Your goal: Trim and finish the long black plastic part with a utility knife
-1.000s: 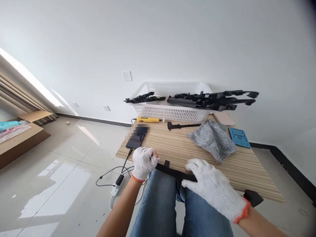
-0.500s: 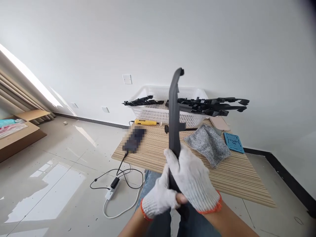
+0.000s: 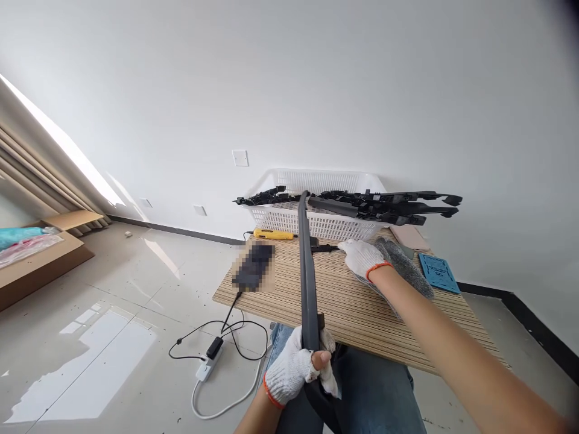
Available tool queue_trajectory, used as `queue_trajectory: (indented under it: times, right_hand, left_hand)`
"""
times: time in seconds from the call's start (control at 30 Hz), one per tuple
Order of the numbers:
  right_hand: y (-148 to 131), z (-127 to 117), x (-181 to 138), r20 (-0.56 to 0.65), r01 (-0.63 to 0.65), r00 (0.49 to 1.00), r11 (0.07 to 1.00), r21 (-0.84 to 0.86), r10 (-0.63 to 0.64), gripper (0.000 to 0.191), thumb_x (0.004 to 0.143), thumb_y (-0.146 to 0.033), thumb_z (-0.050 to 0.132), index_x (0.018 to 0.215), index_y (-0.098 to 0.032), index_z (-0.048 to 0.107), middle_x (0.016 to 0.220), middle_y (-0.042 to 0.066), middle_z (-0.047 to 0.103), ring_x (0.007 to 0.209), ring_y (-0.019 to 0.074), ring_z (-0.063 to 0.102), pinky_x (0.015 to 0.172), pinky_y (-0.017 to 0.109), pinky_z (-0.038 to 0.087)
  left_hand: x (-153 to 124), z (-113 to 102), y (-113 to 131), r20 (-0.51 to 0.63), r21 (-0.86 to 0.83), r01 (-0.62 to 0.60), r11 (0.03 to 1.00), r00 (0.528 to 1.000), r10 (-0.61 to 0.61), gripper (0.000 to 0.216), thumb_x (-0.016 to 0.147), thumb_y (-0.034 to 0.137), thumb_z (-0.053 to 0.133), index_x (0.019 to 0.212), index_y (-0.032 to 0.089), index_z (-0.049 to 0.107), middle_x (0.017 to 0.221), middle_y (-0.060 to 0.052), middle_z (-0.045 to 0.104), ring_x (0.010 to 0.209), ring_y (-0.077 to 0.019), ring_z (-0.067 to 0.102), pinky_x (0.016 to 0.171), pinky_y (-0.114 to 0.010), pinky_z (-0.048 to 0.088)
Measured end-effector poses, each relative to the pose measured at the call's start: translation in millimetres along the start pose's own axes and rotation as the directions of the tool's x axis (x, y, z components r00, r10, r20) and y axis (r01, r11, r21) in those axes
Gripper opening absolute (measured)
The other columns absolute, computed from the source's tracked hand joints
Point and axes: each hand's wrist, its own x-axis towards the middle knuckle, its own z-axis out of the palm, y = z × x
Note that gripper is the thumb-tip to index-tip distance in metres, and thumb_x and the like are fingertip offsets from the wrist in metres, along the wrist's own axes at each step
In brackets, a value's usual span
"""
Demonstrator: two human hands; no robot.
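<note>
My left hand (image 3: 294, 364), in a white knit glove with a bare thumb tip, is closed around the lower part of a long black plastic trim piece (image 3: 307, 265). The piece points away from me, its far end in front of the basket. My right hand (image 3: 359, 256), also gloved, reaches across the table with its fingers closed at the near-right end of a slim black tool (image 3: 323, 248). The tool's kind is unclear, and the hand hides part of it. Beside and under that wrist lies a grey cloth (image 3: 407, 268), partly covered by the forearm.
A white plastic basket (image 3: 289, 215) with several black trim parts (image 3: 398, 205) stands at the table's back. On the table (image 3: 271, 295) lie a yellow-handled tool (image 3: 274, 234), a blurred phone-like object (image 3: 254, 265) and a blue plate (image 3: 438, 272). Cables and a power strip (image 3: 208, 361) lie on the floor.
My right hand has let go of the trim piece and moved forward and right to the black tool. The trim piece has tipped forward and lower in my left hand. The grey cloth looks shifted.
</note>
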Motion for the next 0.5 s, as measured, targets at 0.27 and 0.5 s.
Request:
queue_trajectory:
  times: [0.27,0.5]
  right_hand:
    - [1.5,-10.2,13.9,0.162,0.099,0.984,0.986,-0.137,-0.077,0.038,0.078,-0.011,0.065,0.114,-0.016,0.075,0.107,0.018,0.075,0.097,0.0309,0.072,0.075,0.037,0.051]
    - [-2.8,-12.8,-1.4,-0.009,0.107,0.994,0.972,-0.208,-0.111,0.028,0.088,-0.018,0.058,0.109,-0.015,0.076,0.113,0.020,0.071,0.097,0.0306,0.069,0.072,0.036,0.049]
  left_hand:
    - [1.4,-9.9,-1.8,0.039,0.047,0.017,0.999,0.999,-0.019,0.070,0.065,0.073,0.082,0.098,0.012,0.069,0.073,-0.007,0.065,0.063,-0.0168,0.060,0.060,-0.028,0.048]
    - [-2.7,-10.2,-17.6,0.056,-0.326,-0.018,0.945,0.998,0.038,0.070,0.082,0.058,0.076,0.134,0.018,0.051,0.068,0.003,0.060,0.041,-0.0079,0.053,0.044,-0.020,0.046]
